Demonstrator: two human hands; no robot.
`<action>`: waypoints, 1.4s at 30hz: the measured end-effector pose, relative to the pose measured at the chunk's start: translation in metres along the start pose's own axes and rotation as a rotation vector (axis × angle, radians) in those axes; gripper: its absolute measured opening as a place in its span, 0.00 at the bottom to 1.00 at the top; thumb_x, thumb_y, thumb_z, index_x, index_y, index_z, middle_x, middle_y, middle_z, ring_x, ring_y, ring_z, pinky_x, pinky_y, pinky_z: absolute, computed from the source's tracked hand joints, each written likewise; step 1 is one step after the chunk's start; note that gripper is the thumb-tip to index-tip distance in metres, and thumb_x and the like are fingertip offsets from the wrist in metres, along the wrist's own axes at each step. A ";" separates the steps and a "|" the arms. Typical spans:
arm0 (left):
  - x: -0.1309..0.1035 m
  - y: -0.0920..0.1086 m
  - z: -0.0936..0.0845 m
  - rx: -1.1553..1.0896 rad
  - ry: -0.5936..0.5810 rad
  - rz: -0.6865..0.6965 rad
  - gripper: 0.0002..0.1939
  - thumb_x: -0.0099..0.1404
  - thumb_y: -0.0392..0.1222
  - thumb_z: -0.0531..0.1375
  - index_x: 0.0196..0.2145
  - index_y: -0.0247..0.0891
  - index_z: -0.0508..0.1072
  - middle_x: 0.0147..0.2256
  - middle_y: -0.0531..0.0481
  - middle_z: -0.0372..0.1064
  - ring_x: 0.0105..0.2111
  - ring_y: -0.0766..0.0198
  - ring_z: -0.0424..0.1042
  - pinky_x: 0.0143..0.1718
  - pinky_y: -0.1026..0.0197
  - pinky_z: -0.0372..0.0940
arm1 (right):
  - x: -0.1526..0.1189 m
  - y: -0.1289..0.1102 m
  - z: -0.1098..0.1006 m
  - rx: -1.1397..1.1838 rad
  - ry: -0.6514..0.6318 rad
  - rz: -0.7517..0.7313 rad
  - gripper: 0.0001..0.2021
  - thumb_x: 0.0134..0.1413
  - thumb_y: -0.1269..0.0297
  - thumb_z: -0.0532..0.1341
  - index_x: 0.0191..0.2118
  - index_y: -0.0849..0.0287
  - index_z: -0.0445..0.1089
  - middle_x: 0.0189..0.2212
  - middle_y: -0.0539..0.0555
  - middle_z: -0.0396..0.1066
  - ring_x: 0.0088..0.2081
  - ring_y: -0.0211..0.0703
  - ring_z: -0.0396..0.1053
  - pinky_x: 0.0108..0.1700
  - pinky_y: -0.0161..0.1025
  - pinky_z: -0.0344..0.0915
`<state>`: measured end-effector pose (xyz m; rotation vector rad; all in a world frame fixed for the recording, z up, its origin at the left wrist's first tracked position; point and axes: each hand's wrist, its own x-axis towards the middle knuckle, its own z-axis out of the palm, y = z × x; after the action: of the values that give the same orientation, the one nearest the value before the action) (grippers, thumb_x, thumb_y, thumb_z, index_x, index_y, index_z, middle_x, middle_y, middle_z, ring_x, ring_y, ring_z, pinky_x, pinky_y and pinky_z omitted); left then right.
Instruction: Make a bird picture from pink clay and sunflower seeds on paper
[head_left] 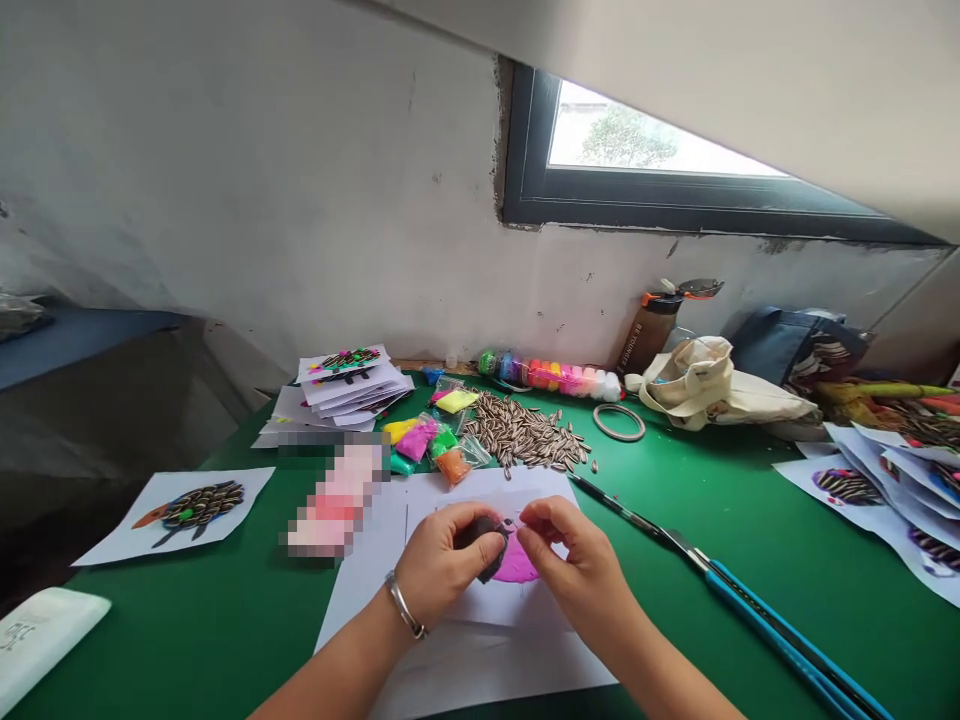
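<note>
My left hand (450, 550), with a silver bangle at the wrist, is closed round a lump of black clay (491, 568). Close on its right, my right hand (566, 548) has thumb and forefinger pinched beside the clay; whatever small bit lies between those fingertips is too small to make out. Both hands are above white paper (420, 670), where a flat magenta clay shape (517, 565) is partly covered by the fingers.
Sunflower seeds (525, 430) and bagged coloured clay (416, 440) lie behind the paper. A blue-handled tool (780, 610) and a tape ring (619, 422) are at right. Seed pictures (199, 510) lie left; stacked sheets (360, 390) and a bottle (649, 325) stand farther back.
</note>
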<state>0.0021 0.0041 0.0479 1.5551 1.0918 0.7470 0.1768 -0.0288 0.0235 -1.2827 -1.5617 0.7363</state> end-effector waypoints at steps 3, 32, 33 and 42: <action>0.000 0.000 0.001 0.046 0.010 0.012 0.13 0.56 0.47 0.60 0.33 0.35 0.75 0.28 0.50 0.70 0.30 0.61 0.67 0.32 0.62 0.63 | 0.000 -0.002 -0.001 0.050 -0.022 0.070 0.06 0.56 0.62 0.58 0.34 0.58 0.68 0.29 0.50 0.68 0.30 0.38 0.64 0.34 0.35 0.62; -0.004 -0.002 -0.002 -0.439 -0.282 -0.118 0.22 0.51 0.56 0.68 0.27 0.32 0.71 0.20 0.55 0.61 0.20 0.72 0.57 0.20 0.68 0.51 | -0.001 -0.019 -0.012 0.753 -0.394 0.538 0.10 0.49 0.63 0.64 0.23 0.62 0.66 0.18 0.48 0.63 0.24 0.33 0.55 0.28 0.33 0.51; -0.004 -0.003 -0.002 -0.482 -0.289 -0.116 0.21 0.51 0.55 0.69 0.27 0.32 0.71 0.20 0.55 0.61 0.20 0.72 0.57 0.20 0.68 0.51 | -0.001 -0.019 -0.011 0.756 -0.373 0.544 0.10 0.49 0.63 0.64 0.23 0.62 0.66 0.18 0.47 0.62 0.23 0.33 0.54 0.28 0.33 0.50; 0.002 -0.013 -0.002 -0.516 -0.245 -0.123 0.19 0.53 0.53 0.68 0.28 0.33 0.72 0.20 0.55 0.61 0.19 0.71 0.58 0.20 0.67 0.53 | 0.003 -0.019 -0.007 0.666 -0.253 0.464 0.08 0.50 0.63 0.64 0.27 0.62 0.67 0.21 0.47 0.63 0.26 0.33 0.57 0.31 0.33 0.54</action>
<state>-0.0021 0.0074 0.0356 1.0944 0.7317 0.6676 0.1759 -0.0318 0.0440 -1.0630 -1.0481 1.6077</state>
